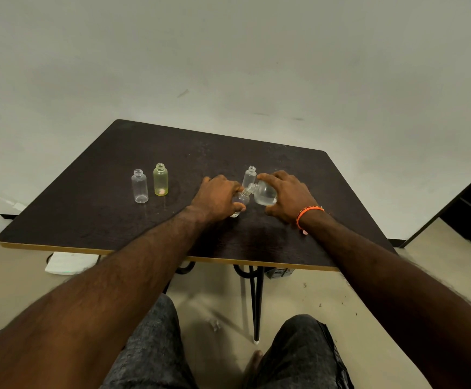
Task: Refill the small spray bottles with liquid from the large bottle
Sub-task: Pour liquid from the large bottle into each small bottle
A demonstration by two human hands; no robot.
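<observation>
We see the left hand (218,198) curled round a small clear bottle (239,203), its grip closed on the body so that only the neck and lower edge of the bottle show past the fingers. The bottle stands on the dark surface (271,234), tilted a little toward the other hand. The right hand (287,196) holds the large bottle (265,195), a rounded clear one with liquid inside, tipped over toward the left so that its mouth meets the open neck of the small bottle; the right grip wraps over the top and far side of it, fingers curled, thumb low on the near side. An orange bracelet (308,213) circles the right wrist.

Just behind the two grips, between them, another small clear bottle (249,176) stands upright with its neck open (its lower part is hidden by the large bottle). Well to the left of the left grip stand two more open bottles side by side, close but not touching: a yellow-green bottle (160,179) with something pale pink at its bottom, and left of it a clear bottle (139,186). We cannot tell how much liquid the bottle in the left grip holds.
</observation>
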